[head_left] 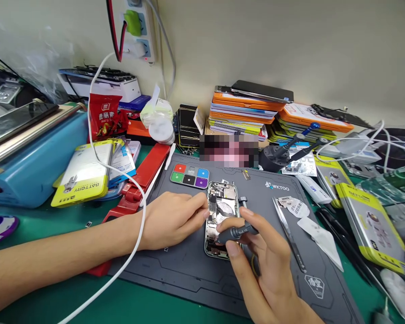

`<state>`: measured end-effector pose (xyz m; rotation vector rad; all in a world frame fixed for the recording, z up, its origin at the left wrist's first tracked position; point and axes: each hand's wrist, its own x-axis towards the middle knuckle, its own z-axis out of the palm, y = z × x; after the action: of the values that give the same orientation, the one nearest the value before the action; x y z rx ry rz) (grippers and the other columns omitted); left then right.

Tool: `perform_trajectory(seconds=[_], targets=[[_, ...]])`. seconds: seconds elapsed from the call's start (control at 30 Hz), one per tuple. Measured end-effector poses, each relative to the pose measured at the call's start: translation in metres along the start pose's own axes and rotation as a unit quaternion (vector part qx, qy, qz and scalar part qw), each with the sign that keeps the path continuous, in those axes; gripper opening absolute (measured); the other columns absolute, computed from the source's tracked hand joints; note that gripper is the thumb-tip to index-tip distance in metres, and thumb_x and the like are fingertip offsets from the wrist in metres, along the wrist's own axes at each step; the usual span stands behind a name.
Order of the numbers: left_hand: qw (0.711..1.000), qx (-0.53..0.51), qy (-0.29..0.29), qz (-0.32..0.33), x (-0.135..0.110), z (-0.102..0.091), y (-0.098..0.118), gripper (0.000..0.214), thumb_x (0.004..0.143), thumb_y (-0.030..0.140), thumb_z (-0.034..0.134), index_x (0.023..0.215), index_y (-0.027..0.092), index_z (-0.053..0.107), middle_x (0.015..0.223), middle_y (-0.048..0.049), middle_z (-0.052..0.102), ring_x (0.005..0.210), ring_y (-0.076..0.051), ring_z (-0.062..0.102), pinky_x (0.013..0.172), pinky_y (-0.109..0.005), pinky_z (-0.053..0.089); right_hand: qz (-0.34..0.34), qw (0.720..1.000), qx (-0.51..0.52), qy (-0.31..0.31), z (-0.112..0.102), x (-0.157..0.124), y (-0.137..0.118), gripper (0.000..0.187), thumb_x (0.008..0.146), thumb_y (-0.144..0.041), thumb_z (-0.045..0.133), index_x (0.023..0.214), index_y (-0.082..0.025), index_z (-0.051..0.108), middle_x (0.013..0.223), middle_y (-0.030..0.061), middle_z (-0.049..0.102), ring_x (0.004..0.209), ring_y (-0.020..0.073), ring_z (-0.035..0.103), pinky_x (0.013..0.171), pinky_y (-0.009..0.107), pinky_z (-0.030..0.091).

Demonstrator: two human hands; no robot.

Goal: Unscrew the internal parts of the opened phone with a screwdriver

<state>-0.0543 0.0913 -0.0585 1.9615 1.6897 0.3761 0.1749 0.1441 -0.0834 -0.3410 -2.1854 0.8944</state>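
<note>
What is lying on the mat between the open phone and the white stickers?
In the head view, tweezers lie on the mat between the phone and the stickers.

Dark grey work mat (195,265) with white lettering, on a green table (37,225). Silver-framed opened phone (222,216) at centre; dark grey screwdriver (236,233) over it. Five-colour pad (189,175): red, green, blue, black, purple. At left: white cable (135,252), yellow-and-white battery box (84,173), red snack bag (104,116), blue machine (33,166). Orange-topped box stack (243,114) at upper centre.
</note>
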Motion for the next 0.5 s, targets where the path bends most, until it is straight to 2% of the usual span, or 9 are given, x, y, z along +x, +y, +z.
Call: perform_trajectory(seconds=[0.13,0.37,0.5], targets=[[1.0,0.009,0.0,0.001,-0.0004,0.0014,-0.0014,0.024,0.106,0.043,0.026,0.102,0.025,0.042,0.089,0.0026,0.061,0.084,-0.018,0.061,0.075,-0.031,0.037,-0.003,1.0,0.014,-0.014,0.0002,-0.0016,0.0013,0.072,0.091,0.006,0.048,0.158,-0.01,0.024,0.142,0.0247,0.047,0.13,0.0263,0.055,0.1,0.045,0.057],[1.0,0.011,-0.015,-0.012,0.0003,0.0,-0.0014,0.029,0.106,0.045,0.023,0.1,0.024,0.043,0.088,0.0024,0.06,0.083,-0.018,0.06,0.074,-0.032,0.034,0.018,0.999,0.037,-0.021,-0.0002,0.0043,0.0017,0.07,0.092,0.005,0.048,0.156,-0.011,0.027,0.139,0.0219,0.047,0.114,0.0182,0.058,0.093,0.037,0.058],[0.999,0.034,0.007,0.029,0.0002,-0.0004,-0.0022,0.031,0.107,0.04,0.024,0.089,0.022,0.041,0.077,0.0028,0.052,0.072,-0.015,0.05,0.068,-0.032,0.028,0.012,0.998,0.054,-0.025,0.0,0.0061,0.0003,0.072,0.091,0.006,0.049,0.156,-0.012,0.027,0.131,0.0176,0.051,0.115,0.0178,0.057,0.096,0.036,0.057]])
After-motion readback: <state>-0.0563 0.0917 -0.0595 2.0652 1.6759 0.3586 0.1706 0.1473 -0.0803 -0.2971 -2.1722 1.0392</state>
